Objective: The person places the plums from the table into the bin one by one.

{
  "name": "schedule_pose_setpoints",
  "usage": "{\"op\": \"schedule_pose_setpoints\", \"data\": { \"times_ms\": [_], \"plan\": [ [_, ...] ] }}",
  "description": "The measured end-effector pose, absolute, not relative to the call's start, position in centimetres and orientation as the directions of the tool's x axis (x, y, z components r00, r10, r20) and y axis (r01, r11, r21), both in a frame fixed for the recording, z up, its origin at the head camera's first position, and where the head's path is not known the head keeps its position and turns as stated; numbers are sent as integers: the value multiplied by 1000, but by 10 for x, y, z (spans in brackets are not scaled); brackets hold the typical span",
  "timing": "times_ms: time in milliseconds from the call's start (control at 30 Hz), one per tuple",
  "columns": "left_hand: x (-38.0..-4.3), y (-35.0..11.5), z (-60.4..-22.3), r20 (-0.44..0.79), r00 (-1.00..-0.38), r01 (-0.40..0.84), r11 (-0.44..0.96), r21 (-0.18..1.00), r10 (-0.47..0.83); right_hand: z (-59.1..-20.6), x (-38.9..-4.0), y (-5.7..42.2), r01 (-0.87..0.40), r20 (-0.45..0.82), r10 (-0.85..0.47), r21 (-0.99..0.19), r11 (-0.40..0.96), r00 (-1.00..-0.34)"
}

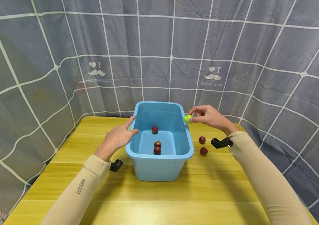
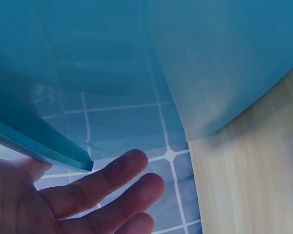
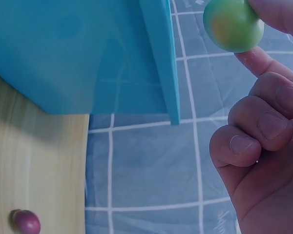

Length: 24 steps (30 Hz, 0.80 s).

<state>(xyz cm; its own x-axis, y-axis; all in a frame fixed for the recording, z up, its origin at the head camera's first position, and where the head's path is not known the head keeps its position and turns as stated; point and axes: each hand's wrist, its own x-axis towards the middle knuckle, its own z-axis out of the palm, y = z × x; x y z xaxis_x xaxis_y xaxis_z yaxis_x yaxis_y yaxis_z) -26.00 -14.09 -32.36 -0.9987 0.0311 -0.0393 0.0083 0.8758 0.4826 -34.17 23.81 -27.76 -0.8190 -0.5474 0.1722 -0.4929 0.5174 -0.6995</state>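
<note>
A light blue plastic tub [image 1: 159, 170] stands on the table with three dark red plums [image 1: 154, 130] on its floor. My left hand [image 1: 118, 137] rests at the tub's left rim, its thumb over the edge and its other fingers extended outside the wall. Between thumb and index finger, my right hand [image 1: 208, 118] pinches a small round green fruit [image 3: 233, 27] beside the far part of the right rim. In the right wrist view the fruit has a faint orange blush, and the other fingers are curled toward the palm.
Two more dark red plums [image 1: 202, 140] lie on the wooden table [image 1: 159, 203] to the right of the tub, under the right forearm. A grey curtain with white grid lines [image 1: 156, 37] surrounds the table's back and sides.
</note>
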Motion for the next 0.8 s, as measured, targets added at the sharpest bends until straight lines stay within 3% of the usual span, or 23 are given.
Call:
{"op": "schedule_pose_setpoints", "data": {
  "times_ms": [800],
  "plan": [
    [-261,-141,-321,-39,-999,8,878,479,30,-256,-353,181,-595,121,-689,-623,508,-715]
  ]
}}
